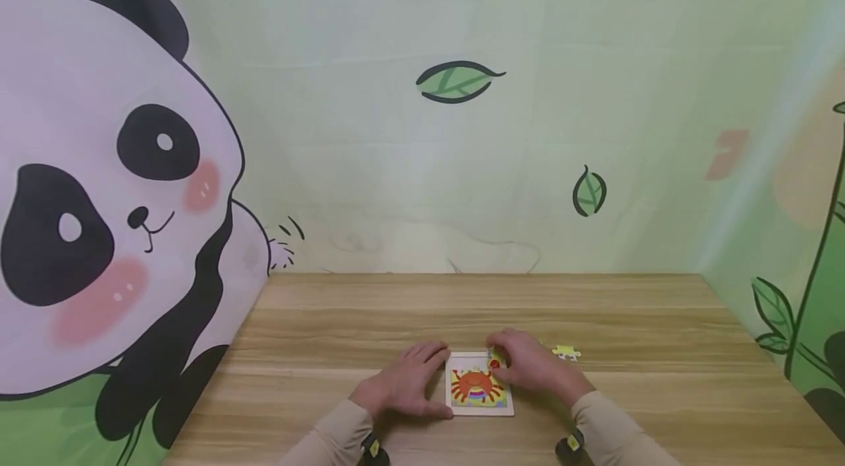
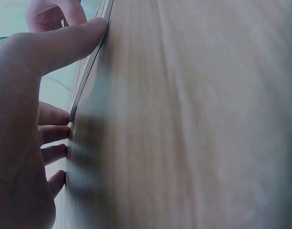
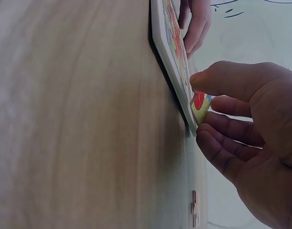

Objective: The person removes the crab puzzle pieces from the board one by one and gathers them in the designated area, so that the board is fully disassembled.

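White tray (image 1: pixel 485 412) on counter (image 1: pixel 660 378), left hand (image 1: pixel 409 381) spread along tray's left edge, right hand (image 1: pixel 528 361) pinching 1 puzzle piece (image 3: pixel 200 102) at upper-right corner.

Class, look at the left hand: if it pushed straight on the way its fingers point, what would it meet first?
The left hand would meet the puzzle board first; it appears to be touching the board's left edge. Beyond that, perhaps the right hand, though depth is hard to judge.

Pale green panda-print wall (image 1: pixel 343 143) behind wooden table (image 1: pixel 317 334)
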`<state>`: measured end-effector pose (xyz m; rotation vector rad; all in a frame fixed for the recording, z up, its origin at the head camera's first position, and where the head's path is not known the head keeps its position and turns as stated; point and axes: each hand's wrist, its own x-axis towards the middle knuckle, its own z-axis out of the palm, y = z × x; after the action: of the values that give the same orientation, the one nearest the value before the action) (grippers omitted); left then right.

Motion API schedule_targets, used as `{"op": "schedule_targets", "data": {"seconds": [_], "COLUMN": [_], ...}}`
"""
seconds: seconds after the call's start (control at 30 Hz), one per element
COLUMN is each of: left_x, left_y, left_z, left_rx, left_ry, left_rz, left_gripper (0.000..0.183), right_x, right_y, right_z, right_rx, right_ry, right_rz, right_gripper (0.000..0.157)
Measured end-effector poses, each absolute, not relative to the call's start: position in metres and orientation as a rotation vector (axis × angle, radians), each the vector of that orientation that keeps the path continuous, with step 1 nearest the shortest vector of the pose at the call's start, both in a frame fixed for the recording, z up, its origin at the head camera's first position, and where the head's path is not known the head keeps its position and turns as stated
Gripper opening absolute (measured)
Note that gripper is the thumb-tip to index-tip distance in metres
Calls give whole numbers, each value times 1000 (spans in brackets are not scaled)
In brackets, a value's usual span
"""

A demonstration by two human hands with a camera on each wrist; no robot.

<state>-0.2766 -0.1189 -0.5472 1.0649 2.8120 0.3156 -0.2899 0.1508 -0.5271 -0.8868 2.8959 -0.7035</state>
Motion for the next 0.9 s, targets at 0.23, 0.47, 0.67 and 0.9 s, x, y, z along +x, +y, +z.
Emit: {"op": "schedule_targets", "data": {"seconds": [0.23, 0.47, 0.67, 0.9], "left_x": [-278, -277, -277, -276], "left_y": [-119, -119, -118, -118], "left_z": [-547, -544, -544, -548], "left_rx": [1081, 1102, 1103, 1096], "left_ry": [2810, 2829, 2834, 2842], "left_rz": [321, 310, 302, 279], "left_gripper": [104, 102, 103, 103], "right_x": [-292, -293, -293, -289], "right_y": [152, 155, 155, 158], "right_z": [-527, -525, -520, -513], "right_rx": [-891, -861, -867, -849], "right_ry": [2914, 2918, 2939, 2936], "right_rz": [-712, -703, -690, -697], "right_gripper": [35, 37, 37, 37]}}
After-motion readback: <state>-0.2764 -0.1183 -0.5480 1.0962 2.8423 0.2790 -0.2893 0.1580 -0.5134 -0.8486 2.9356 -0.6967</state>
